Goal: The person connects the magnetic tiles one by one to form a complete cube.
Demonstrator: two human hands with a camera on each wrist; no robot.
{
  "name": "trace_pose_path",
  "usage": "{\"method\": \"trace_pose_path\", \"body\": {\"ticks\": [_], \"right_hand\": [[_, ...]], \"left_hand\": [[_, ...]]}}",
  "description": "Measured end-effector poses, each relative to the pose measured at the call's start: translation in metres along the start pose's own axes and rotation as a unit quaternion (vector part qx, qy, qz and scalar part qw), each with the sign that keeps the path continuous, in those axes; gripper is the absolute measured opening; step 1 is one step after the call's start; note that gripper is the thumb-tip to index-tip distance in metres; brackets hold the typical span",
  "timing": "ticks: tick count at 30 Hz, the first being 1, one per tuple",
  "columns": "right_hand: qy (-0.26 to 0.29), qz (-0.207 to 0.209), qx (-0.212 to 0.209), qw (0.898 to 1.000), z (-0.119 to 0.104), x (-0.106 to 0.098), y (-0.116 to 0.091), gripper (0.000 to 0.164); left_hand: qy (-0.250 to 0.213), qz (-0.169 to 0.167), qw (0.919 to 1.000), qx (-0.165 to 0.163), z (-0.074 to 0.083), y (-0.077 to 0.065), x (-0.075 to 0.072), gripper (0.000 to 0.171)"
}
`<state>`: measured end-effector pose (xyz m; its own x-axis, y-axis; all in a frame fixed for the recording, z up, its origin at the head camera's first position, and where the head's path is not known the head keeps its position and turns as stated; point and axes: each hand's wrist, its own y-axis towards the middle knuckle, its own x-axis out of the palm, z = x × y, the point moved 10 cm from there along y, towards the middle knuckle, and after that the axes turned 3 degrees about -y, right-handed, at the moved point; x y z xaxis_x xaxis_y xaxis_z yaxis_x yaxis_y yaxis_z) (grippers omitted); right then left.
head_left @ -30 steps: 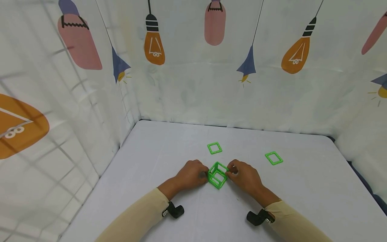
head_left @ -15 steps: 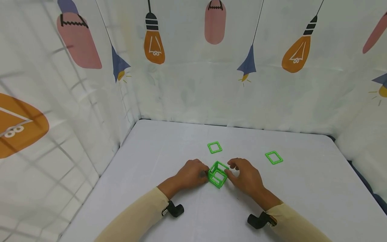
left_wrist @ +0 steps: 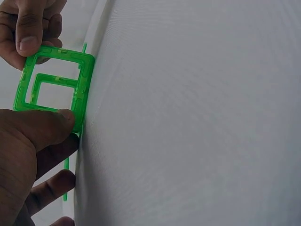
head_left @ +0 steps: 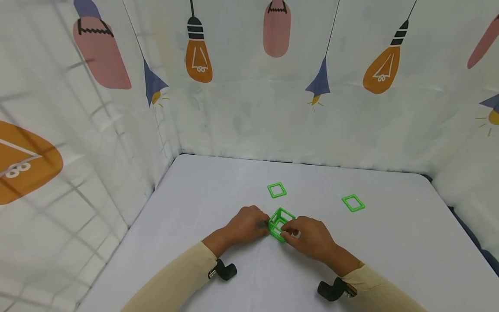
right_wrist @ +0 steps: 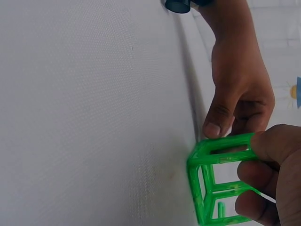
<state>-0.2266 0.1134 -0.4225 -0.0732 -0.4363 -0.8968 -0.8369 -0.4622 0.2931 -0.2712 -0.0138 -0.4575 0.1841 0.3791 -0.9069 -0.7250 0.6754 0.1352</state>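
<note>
A small cube built of green magnetic tile frames stands on the white table between both hands. My left hand pinches its left side; in the left wrist view the thumb lies across the lower bar of one frame. On the near right side my right hand grips an upper bar, thumb above and fingers curled beneath, as the right wrist view of the cube shows. Part of the cube's right side is hidden behind the right hand in the head view.
One loose green square tile lies flat beyond the cube. Another green tile lies flat farther to the right. White curtains printed with lamps enclose the table at the back and sides.
My right hand loosened at the cube's far right corner, spread its fingers, then came nearer and leftward to pinch the near side. The left hand and the cube stay in place.
</note>
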Motion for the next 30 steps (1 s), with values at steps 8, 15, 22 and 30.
{"method": "trace_pose_path", "body": {"ticks": [8,15,22,30], "right_hand": [[-0.001,0.016,-0.026,1.000,-0.003,-0.002,0.000,0.012],[-0.007,0.030,-0.046,0.998,-0.009,-0.006,0.000,0.013],[-0.025,0.031,-0.050,0.998,-0.009,-0.009,0.000,0.014],[-0.041,0.024,-0.045,0.998,-0.004,-0.009,-0.001,0.019]], "left_hand": [[0.003,0.001,1.0000,0.006,0.002,-0.001,-0.001,0.018],[0.009,0.002,0.9999,0.010,0.004,-0.002,-0.002,0.017],[0.016,0.004,0.9997,0.016,0.006,-0.003,-0.004,0.017],[0.020,-0.004,0.9997,0.013,0.006,-0.004,-0.003,0.019]]}}
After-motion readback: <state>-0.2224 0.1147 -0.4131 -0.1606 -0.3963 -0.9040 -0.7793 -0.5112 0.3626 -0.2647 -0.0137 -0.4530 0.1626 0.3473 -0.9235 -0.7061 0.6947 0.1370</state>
